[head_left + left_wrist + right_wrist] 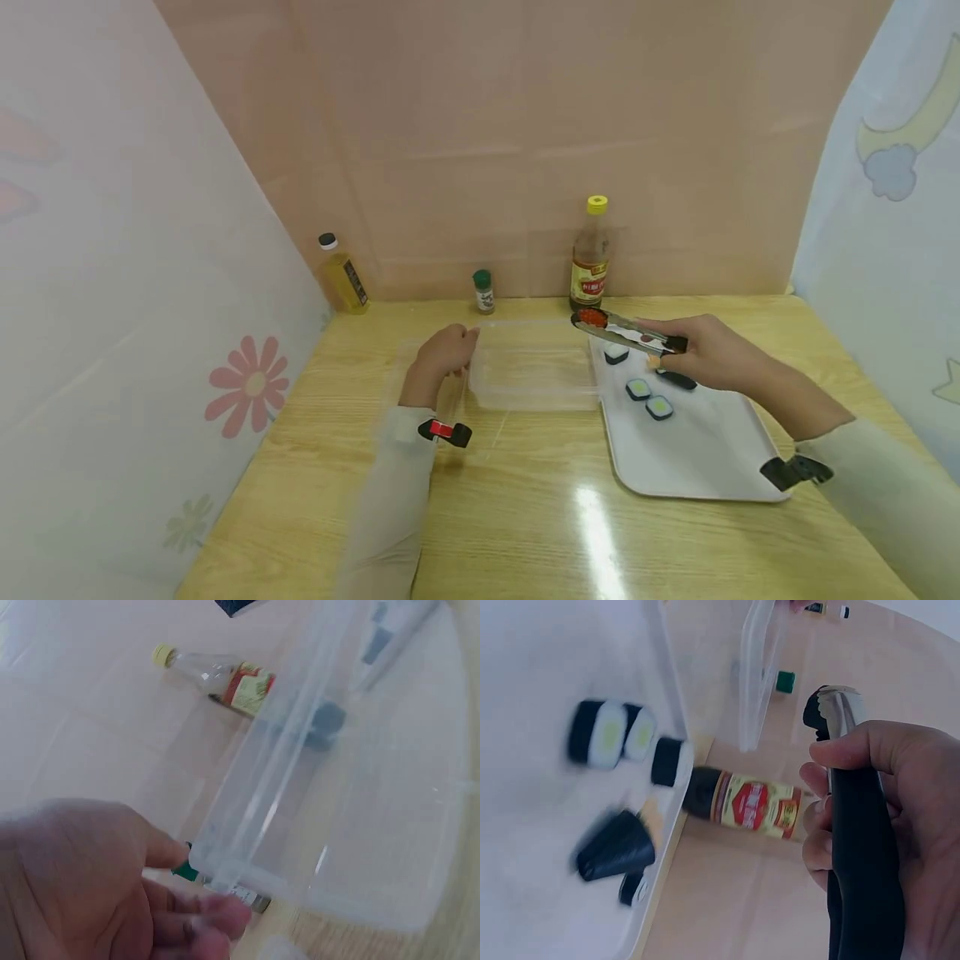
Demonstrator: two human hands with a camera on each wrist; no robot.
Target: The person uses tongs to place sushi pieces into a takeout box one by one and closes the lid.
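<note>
My right hand [716, 354] grips black-handled metal tongs [866, 847]. Between the tongs' tips is a sushi piece topped with red roe [592, 317], held above the table beside the tray's far left corner. My left hand [447, 350] pinches the near-left corner of a clear plastic container [360, 847], thumb on its rim and fingers below. On the white tray [697, 467] lie two sushi rolls with green centres [648, 398], another dark-wrapped piece [617, 354] and a black cone-shaped hand roll [619, 844]. My right hand partly covers the pieces at the tray's back.
Along the back wall stand an oil bottle [345, 279] on the left, a small green-capped shaker [483, 293] and a tall yellow-capped sauce bottle [589, 267]. Patterned white side walls [150, 275] close in the wooden table [525, 517].
</note>
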